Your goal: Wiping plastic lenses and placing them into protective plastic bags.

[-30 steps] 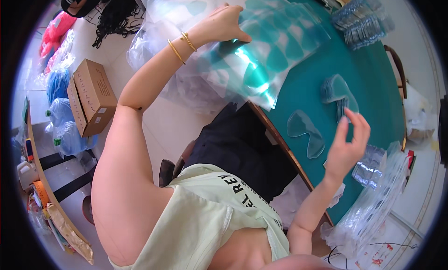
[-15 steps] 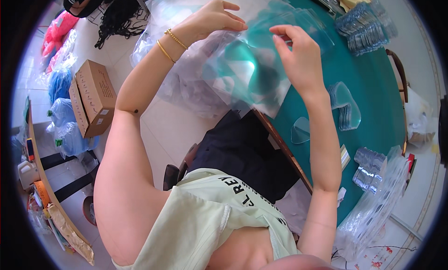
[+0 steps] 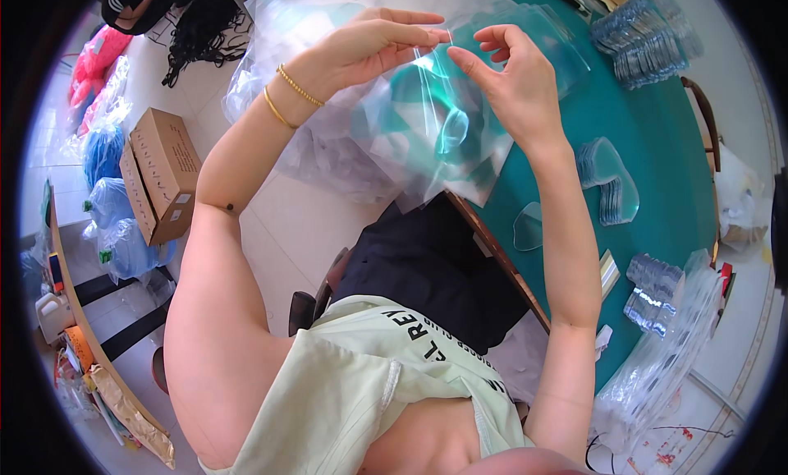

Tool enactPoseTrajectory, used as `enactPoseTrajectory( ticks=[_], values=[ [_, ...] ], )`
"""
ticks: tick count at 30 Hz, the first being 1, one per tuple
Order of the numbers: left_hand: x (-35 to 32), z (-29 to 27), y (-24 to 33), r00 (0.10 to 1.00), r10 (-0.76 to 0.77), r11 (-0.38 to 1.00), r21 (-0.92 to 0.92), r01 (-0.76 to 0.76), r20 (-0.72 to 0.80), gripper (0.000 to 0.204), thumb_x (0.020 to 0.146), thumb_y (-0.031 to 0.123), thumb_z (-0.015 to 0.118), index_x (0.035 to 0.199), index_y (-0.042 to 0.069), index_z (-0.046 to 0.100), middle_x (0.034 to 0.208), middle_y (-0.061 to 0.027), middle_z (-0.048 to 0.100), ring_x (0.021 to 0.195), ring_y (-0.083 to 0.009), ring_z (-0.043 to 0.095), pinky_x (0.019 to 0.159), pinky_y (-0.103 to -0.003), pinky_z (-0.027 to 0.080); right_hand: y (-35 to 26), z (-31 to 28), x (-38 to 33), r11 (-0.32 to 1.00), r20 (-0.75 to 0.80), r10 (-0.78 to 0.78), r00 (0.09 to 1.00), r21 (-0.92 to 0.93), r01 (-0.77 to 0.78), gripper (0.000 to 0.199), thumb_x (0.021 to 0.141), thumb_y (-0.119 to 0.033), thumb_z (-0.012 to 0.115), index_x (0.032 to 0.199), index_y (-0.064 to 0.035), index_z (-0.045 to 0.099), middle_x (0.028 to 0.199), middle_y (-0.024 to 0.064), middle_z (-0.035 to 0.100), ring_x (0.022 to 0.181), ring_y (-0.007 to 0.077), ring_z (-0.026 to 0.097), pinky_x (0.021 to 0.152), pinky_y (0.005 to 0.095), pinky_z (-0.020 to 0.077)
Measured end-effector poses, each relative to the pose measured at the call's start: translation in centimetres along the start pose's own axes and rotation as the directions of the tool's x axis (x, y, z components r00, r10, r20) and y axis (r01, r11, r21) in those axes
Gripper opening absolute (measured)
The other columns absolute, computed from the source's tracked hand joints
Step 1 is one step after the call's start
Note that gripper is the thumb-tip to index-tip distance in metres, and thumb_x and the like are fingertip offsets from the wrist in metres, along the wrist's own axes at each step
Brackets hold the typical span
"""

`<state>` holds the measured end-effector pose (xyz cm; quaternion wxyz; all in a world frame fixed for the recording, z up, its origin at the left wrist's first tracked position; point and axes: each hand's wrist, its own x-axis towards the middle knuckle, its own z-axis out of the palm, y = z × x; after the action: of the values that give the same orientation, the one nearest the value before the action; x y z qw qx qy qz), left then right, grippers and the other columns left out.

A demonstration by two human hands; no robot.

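Observation:
My left hand (image 3: 382, 48), with two gold bracelets on its wrist, pinches the top edge of a piece of clear plastic film (image 3: 431, 93). Bright streaks of reflection run down the film. To the right, my right hand (image 3: 517, 73) is bent with thumb and fingers apart, close to the film's edge; nothing shows between its fingertips. Beneath both hands, a loose pile of clear plastic sheets (image 3: 484, 167) spreads over the table's near edge. Flat clear sheets (image 3: 566, 60) lie just beyond my right hand.
On the green table (image 3: 657, 163) stand a stack of curved clear plastic pieces (image 3: 616, 192), a single clear piece (image 3: 528, 227) and bundled stacks (image 3: 644, 36). Long plastic sleeves (image 3: 657, 368) lie at lower right. A cardboard box (image 3: 168, 175) and a shelf (image 3: 78, 311) are left.
My left hand has shifted slightly right and down and now pinches clear film. My right hand has moved slightly up and left, nearer to it. Creases and reflections in the film have changed.

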<state>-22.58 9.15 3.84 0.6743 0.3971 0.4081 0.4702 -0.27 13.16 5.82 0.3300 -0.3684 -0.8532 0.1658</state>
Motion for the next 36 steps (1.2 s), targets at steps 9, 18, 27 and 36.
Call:
enactPoseTrajectory(
  ticks=[9, 18, 27, 36],
  values=[
    [-1.5, 1.0, -0.9, 0.97, 0.242, 0.967, 0.076, -0.241, -0.001, 0.055, 0.094, -0.001, 0.065, 0.145, -0.002, 0.046, 0.115, -0.015, 0.07, 0.103, -0.0142, 0.067, 0.095, -0.023, 0.054, -1.8, -1.5, -0.1, 0.985, 0.081, 0.033, 0.996, 0.167, -0.046, 0.028, 0.089, -0.028, 0.074, 0.092, -0.0004, 0.074, 0.076, 0.0069, 0.072, 0.067, 0.0145, 0.066, 0.063, 0.0274, 0.0509],
    [-3.4, 0.4, -1.6, 0.87, 0.424, 0.711, 0.687, -0.148, -0.251, 0.048, 0.091, 0.0, 0.064, 0.137, -0.002, 0.051, 0.102, -0.0128, 0.071, 0.09, -0.0154, 0.067, 0.084, -0.027, 0.053, 4.3, -10.3, -1.6, 0.951, -0.387, 0.255, 0.886, -0.064, -0.302, 0.025, 0.095, -0.026, 0.069, 0.099, -0.0016, 0.076, 0.08, 0.0004, 0.073, 0.075, 0.0089, 0.065, 0.07, 0.0239, 0.0508],
    [-4.3, 12.2, -1.6, 0.969, 0.244, 0.907, -0.345, -0.243, -0.04, 0.031, 0.101, 0.025, 0.061, 0.12, 0.001, 0.061, 0.106, -0.0063, 0.064, 0.09, -0.0144, 0.064, 0.081, -0.024, 0.054, -2.1, -9.5, -8.7, 0.814, -0.211, -0.35, 0.913, -0.55, 0.185, 0.023, 0.087, -0.014, 0.076, 0.104, -0.003, 0.065, 0.082, 0.0091, 0.069, 0.075, 0.0242, 0.064, 0.068, 0.0326, 0.0496],
    [-3.2, 16.6, -6.7, 0.969, 0.147, 0.92, -0.388, -0.06, 0.198, 0.014, 0.099, 0.012, 0.06, 0.107, 0.002, 0.064, 0.089, -0.0041, 0.063, 0.079, -0.0138, 0.062, 0.069, -0.026, 0.052, 1.1, -12.6, -20.6, 0.929, -0.556, 0.281, 0.782, 0.362, -0.075, 0.032, 0.09, -0.02, 0.079, 0.109, 0.0024, 0.064, 0.087, 0.0065, 0.065, 0.076, 0.0098, 0.057, 0.072, 0.0213, 0.0461]
  ],
)
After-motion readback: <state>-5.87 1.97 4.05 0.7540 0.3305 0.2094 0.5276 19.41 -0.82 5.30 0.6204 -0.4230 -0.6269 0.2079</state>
